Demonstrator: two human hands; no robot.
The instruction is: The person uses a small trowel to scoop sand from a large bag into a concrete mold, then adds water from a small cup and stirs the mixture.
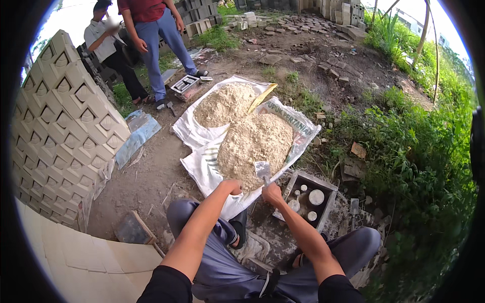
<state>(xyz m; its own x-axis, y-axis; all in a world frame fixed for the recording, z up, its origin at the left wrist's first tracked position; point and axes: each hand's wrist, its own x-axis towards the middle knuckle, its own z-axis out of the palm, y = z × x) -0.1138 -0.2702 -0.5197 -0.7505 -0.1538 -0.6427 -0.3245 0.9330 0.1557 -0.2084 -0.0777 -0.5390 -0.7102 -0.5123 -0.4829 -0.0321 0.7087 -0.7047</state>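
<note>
My right hand (272,195) is closed round the handle of a scraper (262,169), its flat metal blade tilted up over the near edge of a pale powdery heap (255,144). The heap lies on a spread white sack (199,169). My left hand (232,186) is at the near left edge of the heap, its fingers curled; what they hold, if anything, is hidden. Close by my right forearm stands a square mould box (331,202) with round pale discs (316,197) of differing sizes inside.
A second heap (225,104) lies behind on another sack. Stacked patterned blocks (60,131) rise at the left. Another scraper (354,208) rests right of the box. Two people stand at the far left, near a metal mould (185,84). Weeds (404,151) grow along the right.
</note>
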